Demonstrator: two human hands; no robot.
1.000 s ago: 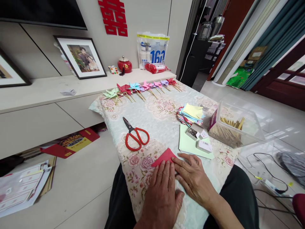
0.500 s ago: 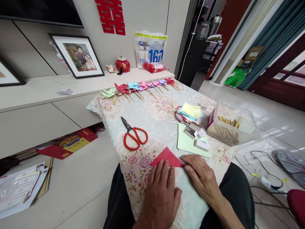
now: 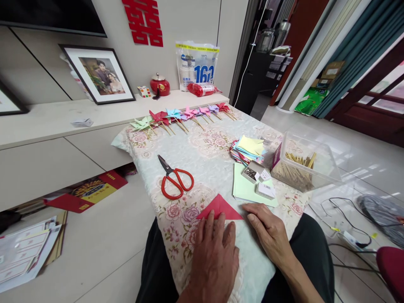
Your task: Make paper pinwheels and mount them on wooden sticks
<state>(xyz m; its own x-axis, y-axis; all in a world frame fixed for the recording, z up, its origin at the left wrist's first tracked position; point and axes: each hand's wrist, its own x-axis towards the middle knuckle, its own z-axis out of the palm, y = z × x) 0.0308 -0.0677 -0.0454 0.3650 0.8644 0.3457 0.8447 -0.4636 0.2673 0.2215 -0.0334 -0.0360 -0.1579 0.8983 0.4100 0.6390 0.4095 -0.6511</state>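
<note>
A red sheet of paper (image 3: 225, 209), folded into a triangle, lies flat on the flowered tablecloth (image 3: 214, 172). My left hand (image 3: 216, 248) rests on its lower edge, fingers stretched out and pressing it down. Just right of the triangle's right corner, my right hand (image 3: 268, 229) lies on the cloth with fingers bent loosely, apart from the paper and holding nothing. Red-handled scissors (image 3: 177, 181) lie to the upper left of the triangle, blades a little apart. Pale green sheets (image 3: 241, 191) bear small white boxes, and one open box (image 3: 251, 173) holds small metal pieces.
Several paper pinwheels (image 3: 173, 115) on sticks line the far table edge. A clear plastic box (image 3: 322, 176) with short wooden sticks stands at the right, near a stack of coloured paper (image 3: 251, 147). Behind is a white cabinet (image 3: 41, 126); cables (image 3: 350, 216) lie on the floor.
My right hand has come off the triangle's right corner and shifted slightly away. My left hand has moved slightly on the paper, still pressing it.
</note>
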